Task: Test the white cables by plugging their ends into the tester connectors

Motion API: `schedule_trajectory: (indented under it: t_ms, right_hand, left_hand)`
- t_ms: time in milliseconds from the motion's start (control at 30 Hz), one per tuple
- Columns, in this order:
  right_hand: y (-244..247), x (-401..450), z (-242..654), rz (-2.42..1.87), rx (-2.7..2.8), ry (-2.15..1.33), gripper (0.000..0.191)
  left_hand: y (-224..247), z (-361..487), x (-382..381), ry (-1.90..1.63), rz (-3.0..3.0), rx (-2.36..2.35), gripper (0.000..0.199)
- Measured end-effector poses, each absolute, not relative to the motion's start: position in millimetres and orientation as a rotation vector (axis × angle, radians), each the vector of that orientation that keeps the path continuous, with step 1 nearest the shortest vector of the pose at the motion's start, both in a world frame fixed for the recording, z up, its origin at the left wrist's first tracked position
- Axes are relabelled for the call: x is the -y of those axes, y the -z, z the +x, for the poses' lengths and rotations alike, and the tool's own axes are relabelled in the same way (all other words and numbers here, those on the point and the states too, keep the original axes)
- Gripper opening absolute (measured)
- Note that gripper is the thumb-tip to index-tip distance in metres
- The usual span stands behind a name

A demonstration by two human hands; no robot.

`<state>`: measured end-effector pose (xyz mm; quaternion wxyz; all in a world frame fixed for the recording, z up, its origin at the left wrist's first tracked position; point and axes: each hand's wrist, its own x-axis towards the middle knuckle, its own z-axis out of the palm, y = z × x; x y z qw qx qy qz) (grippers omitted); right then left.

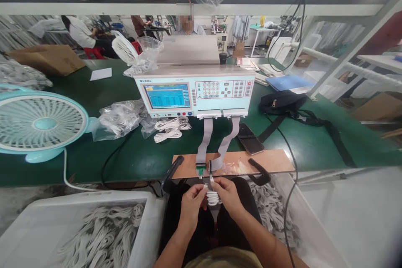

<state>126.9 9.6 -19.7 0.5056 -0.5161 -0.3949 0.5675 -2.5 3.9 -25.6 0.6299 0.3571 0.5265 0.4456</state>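
A coiled white cable [214, 199] hangs between my two hands over my lap, just in front of the table edge. My left hand [191, 203] pinches one small connector end of it between thumb and fingers. The other end is gripped by my right hand [230, 196], held up at the end of a grey ribbon cable [226, 144]; whether it is plugged in I cannot tell. Left of that, a small green circuit board [201, 171] sits at the end of a second ribbon cable [205, 142]. Both ribbons lead down from a tester [224, 104] with a lit screen.
A brown board [185, 163] lies along the table's front edge with black clamps [172, 173] on it. White bins [147, 217] of coiled cables flank my legs. On the table are a blue fan [44, 123], bagged cables [117, 119], loose coils [172, 127], a phone [250, 138] and a black bag [279, 102].
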Motion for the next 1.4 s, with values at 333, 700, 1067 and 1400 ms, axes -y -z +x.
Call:
schedule_trajectory:
  t_ms: [333,700,1067,1400]
  right_hand:
    - [17.2,-7.7,123.5,-1.206,0.924,-1.391,0.022]
    - [3.9,-13.5,112.4,-1.15,0.601,-1.548,0.025]
    - [7.9,-11.5,115.4,-1.137,0.689,-1.565,0.023]
    - [7.3,-11.8,116.1,-1.113,0.671,-1.615,0.02]
  left_hand:
    - [11.2,-18.1,-16.6,-0.838,1.161,-1.212,0.026]
    - [8.3,-19.7,-21.1,-1.012,1.276,-1.325,0.028]
    - [15.3,-3.7,-14.6,-1.189,0.92,-1.29,0.023]
    - [13.4,-0.1,-13.6,-1.245,0.845,-1.26,0.024]
